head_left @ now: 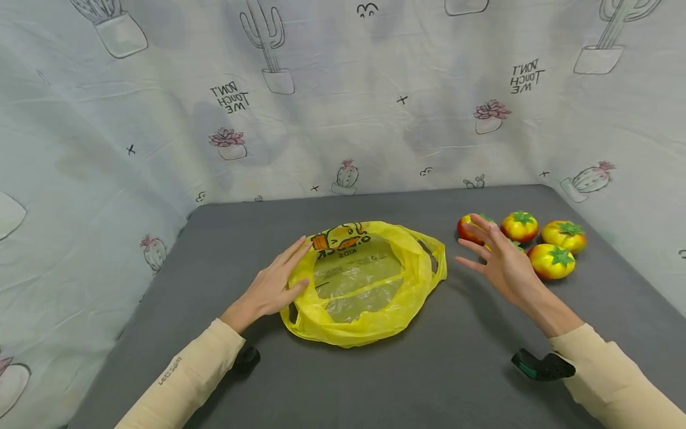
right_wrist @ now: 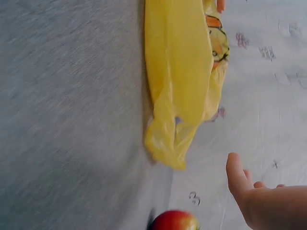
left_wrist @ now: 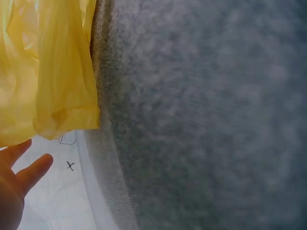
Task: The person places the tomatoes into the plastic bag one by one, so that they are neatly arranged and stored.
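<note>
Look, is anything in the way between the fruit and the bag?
Only the right hand: in the head view its fingers reach across the fruit nearest the bag. Beyond those fingers, only table shows up to the bag, and the bag's mouth is open.

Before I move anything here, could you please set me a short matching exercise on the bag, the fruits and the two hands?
Column one:
A. Bag
B. Fruits
C. Left hand
D. Right hand

Column two:
1. Raised near the fruits, fingers spread
2. Red and yellow, with green tops
3. At the bag's left edge
4. Yellow, its mouth open

Pairs: A-4, B-2, C-3, D-1.
</note>
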`<state>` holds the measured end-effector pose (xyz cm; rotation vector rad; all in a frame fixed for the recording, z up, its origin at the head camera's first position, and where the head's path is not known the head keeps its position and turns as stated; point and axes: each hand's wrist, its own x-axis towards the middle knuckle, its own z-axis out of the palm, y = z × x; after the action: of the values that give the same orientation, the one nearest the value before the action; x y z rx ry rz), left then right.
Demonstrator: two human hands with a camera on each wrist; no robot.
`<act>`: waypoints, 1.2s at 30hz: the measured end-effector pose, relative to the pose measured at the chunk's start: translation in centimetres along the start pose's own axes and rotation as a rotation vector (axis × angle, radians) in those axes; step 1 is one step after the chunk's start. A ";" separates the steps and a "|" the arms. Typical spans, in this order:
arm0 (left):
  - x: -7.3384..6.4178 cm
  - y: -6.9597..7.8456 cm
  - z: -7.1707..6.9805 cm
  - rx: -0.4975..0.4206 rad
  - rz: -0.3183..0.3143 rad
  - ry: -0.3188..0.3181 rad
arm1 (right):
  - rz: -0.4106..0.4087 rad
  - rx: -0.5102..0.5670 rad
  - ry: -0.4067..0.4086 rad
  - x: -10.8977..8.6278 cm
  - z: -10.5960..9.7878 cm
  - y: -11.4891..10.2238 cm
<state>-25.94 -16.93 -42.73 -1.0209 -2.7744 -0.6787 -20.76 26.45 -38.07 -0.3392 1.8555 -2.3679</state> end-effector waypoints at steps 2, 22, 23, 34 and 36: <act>0.0 -0.1 0.0 -0.002 -0.010 -0.003 | 0.001 0.036 0.008 -0.5 -0.5 0.1; 0.0 -0.2 -0.1 -0.076 -0.087 0.014 | -0.127 0.497 -0.121 -3.9 -5.4 -1.1; 0.1 -0.2 -0.1 -0.076 -0.088 0.012 | -0.129 0.512 -0.119 -4.0 -5.6 -1.2; 0.2 0.1 -0.1 -0.064 -0.112 -0.005 | -0.188 0.542 0.017 -5.5 -8.2 -1.9; 0.3 0.2 -0.1 -0.068 -0.121 -0.010 | -0.192 0.553 0.070 -5.9 -8.7 -1.9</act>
<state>-26.00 -16.62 -42.52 -0.8754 -2.8583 -0.7902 -17.11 36.46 -38.79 -0.3875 1.1517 -2.9185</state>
